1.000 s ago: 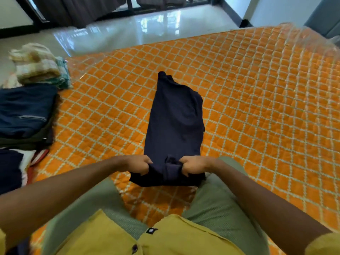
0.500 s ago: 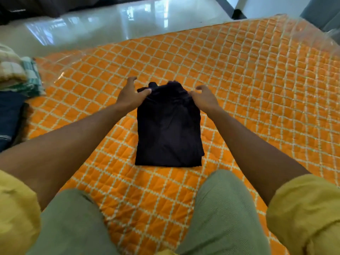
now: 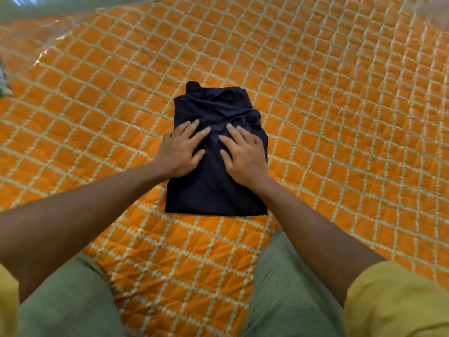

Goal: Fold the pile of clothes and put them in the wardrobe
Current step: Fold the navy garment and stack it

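Left hand (image 3: 181, 152) lies palm down on the left half of the folded navy garment (image 3: 213, 190), fingers straight and slightly fanned, pressing the cloth; the outer edge of the hand overlaps the garment's 9 o'clock side onto the quilt (image 3: 340, 117). Right hand (image 3: 244, 154) lies likewise palm down on the right half, fingers spread and straight, close to the 3 o'clock edge. Neither hand pinches or grips anything. The thumbs point toward each other but stay apart, with a strip of dark cloth between them. The garment forms a rough rectangle at the centre of the view. Its 6 o'clock edge is straight and flat. Its 12 o'clock end is rumpled, with creases beyond the fingertips and a small corner of cloth protruding at 11 o'clock. It rests directly on the orange quilt, which has a pale lattice stitch and fills most of the view. The person's knees in green trousers (image 3: 68, 305) stand at 7 and 5 o'clock of the garment, with quilt showing between them. A yellow sleeve (image 3: 393, 300) covers the right upper arm at 5 o'clock. A pale strip of floor (image 3: 36, 6) shows at 11 o'clock, blurred
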